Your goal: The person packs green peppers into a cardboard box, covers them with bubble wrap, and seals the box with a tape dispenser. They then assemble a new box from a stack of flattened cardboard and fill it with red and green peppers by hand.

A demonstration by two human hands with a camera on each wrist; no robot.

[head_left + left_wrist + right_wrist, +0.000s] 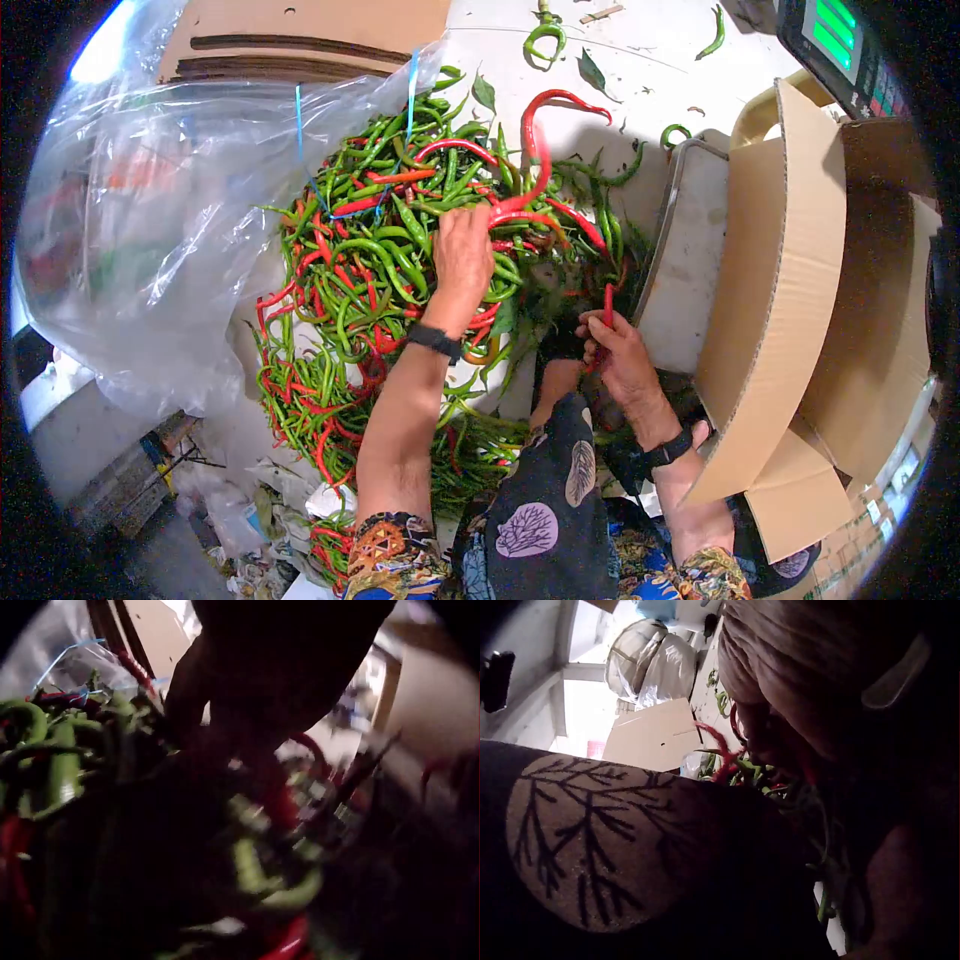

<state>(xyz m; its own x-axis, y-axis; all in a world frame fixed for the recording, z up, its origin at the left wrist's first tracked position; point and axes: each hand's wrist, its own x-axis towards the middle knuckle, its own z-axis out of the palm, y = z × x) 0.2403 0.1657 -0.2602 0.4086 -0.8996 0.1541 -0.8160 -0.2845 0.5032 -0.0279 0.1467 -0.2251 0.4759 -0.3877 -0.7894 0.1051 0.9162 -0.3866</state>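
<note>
A big heap of green and red chillies (360, 270) lies on a white surface, spilling from a clear plastic bag (150, 220). My left hand (462, 250) reaches into the top of the heap, fingers curled down by the lower end of a long curved red chilli (537, 150). In the left wrist view the left hand (225, 697) is a dark shape over blurred green chillies (60, 765). Near the heap's right edge, my right hand (612, 345) pinches a short red chilli (607, 303) upright. The right wrist view shows the right hand (817, 667) close up, beside a red chilli (720, 750).
A metal scale tray (690, 250) stands right of the heap, with the scale display (840, 40) at the top right. An open cardboard box (800, 300) leans beside it. Flat cardboard (300, 30) lies beyond the bag. Loose chillies (545, 35) dot the far surface. Patterned cloth (550, 500) covers my lap.
</note>
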